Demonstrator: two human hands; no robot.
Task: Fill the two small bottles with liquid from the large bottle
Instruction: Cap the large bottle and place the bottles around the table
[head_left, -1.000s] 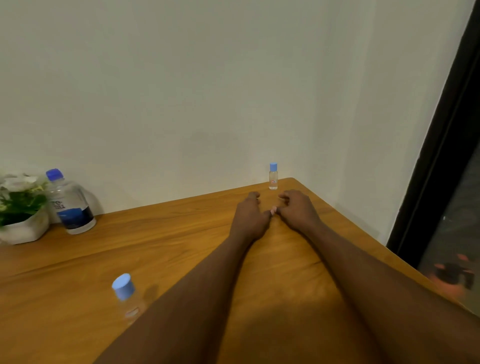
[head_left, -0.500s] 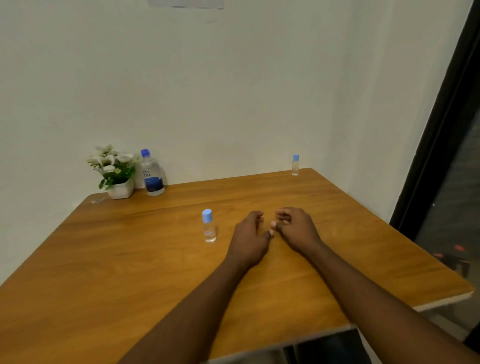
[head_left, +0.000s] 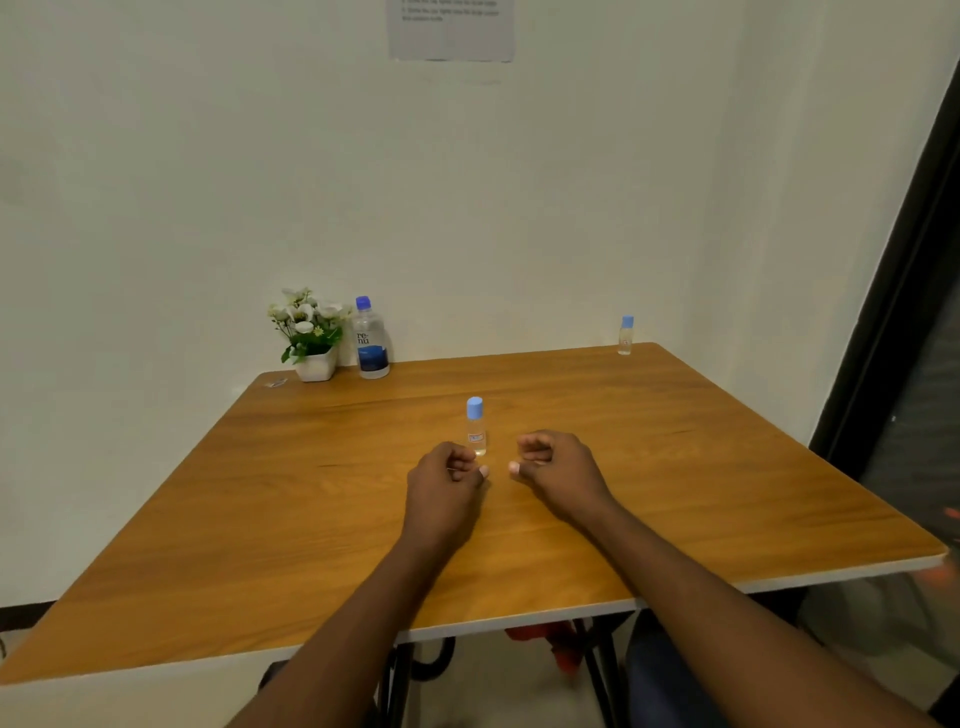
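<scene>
Both hands rest on the wooden table (head_left: 260, 519) with nothing in them: the left hand (head_left: 447, 483) and the right hand (head_left: 558, 470) each lie knuckles up, fingers loosely curled under, thumbs pointing toward each other with a small gap between. One small bottle (head_left: 476, 427) stands upright just beyond the left hand's knuckles, its blue cap on. The other small bottle (head_left: 626, 335) stands capped at the far right corner, right by the table's edge, and the large bottle (head_left: 370, 339) stands capped at the back, just beside a white pot of flowers (head_left: 310, 332). Nothing is open yet, so the pouring is all ahead. The near small bottle is narrow and tall and looks easy to tip if a curled finger catches it as the hand uncurls. The far one sits so close to the corner that a clumsy reach could likely push it off. Reaching for the large bottle risks brushing the flowers. The small necks look tight, so pouring from the large bottle could spill over the table unless the stream is slow and well aimed.
</scene>
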